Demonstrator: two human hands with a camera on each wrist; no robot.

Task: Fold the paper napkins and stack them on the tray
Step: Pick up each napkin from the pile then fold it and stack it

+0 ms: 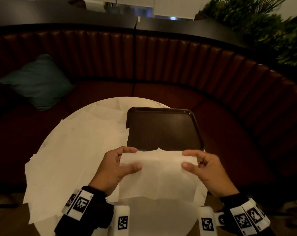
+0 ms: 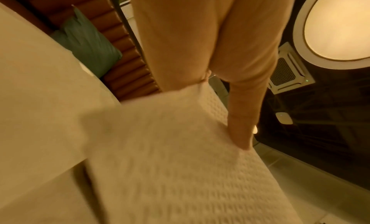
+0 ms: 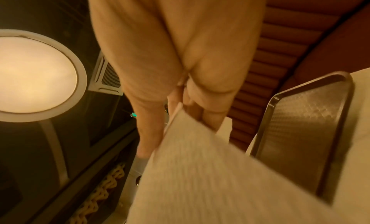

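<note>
So your round white bench (image 1: 149,218) had loose napkins (image 1: 72,150) spread over its left half, and the dark tray (image 1: 163,128) sat bare toward the far right edge. You held one napkin (image 1: 158,174) up over the near edge, just in front of the tray. Your left hand (image 1: 115,167) pinched its upper left corner and your right hand (image 1: 205,169) pinched the upper right, thumbs on top.
</note>
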